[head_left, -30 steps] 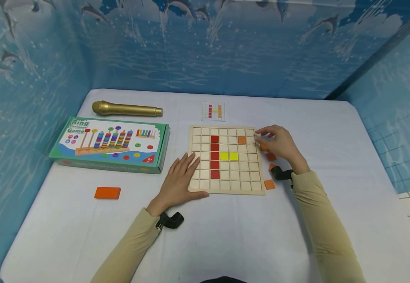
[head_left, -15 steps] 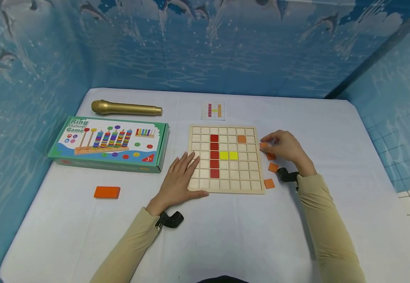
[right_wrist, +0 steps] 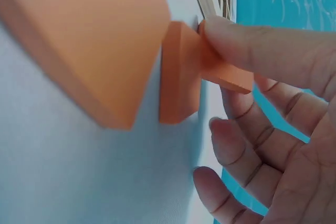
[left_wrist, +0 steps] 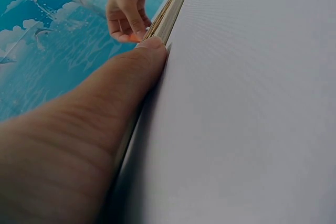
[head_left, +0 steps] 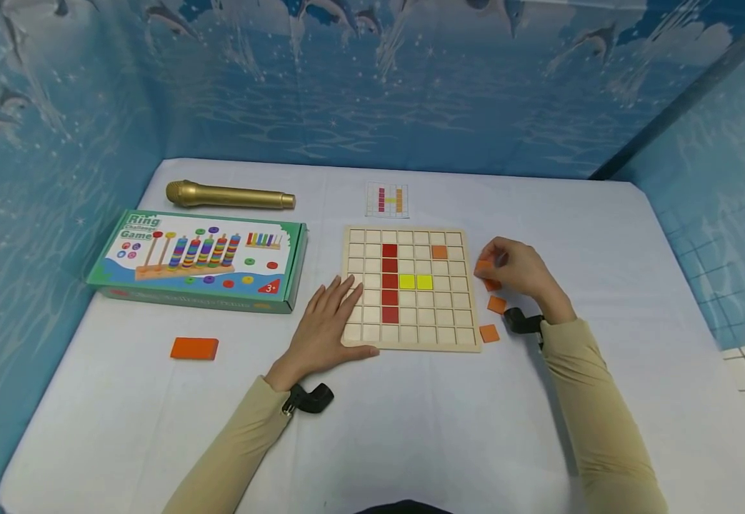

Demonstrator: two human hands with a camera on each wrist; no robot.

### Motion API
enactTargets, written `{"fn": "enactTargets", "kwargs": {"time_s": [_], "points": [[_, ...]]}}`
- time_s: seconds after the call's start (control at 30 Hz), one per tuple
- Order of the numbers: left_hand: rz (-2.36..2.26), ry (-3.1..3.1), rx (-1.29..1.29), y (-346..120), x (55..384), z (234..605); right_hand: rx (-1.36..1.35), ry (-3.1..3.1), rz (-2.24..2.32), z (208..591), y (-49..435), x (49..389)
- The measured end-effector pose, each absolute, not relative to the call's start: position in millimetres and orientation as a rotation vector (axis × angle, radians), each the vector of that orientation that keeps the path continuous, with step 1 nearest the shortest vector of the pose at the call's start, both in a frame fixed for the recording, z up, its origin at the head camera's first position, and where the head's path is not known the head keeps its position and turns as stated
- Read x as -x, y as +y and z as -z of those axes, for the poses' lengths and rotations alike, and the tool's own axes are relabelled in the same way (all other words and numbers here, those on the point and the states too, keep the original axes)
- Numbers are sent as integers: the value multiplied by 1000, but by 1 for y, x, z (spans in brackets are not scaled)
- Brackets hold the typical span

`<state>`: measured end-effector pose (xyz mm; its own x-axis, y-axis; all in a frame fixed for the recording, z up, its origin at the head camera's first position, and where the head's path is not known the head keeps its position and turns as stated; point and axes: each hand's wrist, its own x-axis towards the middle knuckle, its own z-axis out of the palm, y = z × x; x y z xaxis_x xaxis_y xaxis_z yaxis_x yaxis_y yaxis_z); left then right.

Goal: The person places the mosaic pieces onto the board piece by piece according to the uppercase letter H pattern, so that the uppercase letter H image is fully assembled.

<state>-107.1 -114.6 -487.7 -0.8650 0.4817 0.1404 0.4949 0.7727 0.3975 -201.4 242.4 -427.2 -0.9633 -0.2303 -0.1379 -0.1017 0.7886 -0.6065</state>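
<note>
Right hand (head_left: 520, 271) pinched orange tile (right_wrist: 228, 73) between thumb and fingers; neighbouring tile (right_wrist: 179, 77) lay just wristward. Light, edgewise lift seemed best, leaving neighbour undisturbed. Left hand (head_left: 326, 321), fingers spread, rested on board (head_left: 426, 318), likely steadying it.

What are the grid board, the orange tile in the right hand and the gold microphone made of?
Grid board: probably wood, matte, given its pale beige edge. 
Orange tile: perhaps painted wood, going by its smooth, even colour and dull sheen; plastic is possible. 
Gold microphone: metal or metallic-coated plastic; its shiny gold surface leaves that open.
</note>
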Motion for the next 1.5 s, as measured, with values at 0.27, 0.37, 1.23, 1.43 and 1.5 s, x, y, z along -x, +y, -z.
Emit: {"fn": "enactTargets", "kwargs": {"time_s": [0.27, 0.37, 1.23, 1.43, 1.5], "points": [[670, -2949, 805, -115, 107, 488, 219, 2855, 986, 429, 239, 199], [672, -2954, 801, -114, 107, 488, 228, 2879, 1001, 426, 236, 198], [658, -2941, 804, -115, 107, 490, 499, 2814, 966, 427, 192, 204], [671, -2965, 789, -114, 106, 488, 480, 2851, 886, 427, 190, 202], [657, -2971, 786, -114, 106, 487, 489, 2866, 862, 428, 190, 202]]}}
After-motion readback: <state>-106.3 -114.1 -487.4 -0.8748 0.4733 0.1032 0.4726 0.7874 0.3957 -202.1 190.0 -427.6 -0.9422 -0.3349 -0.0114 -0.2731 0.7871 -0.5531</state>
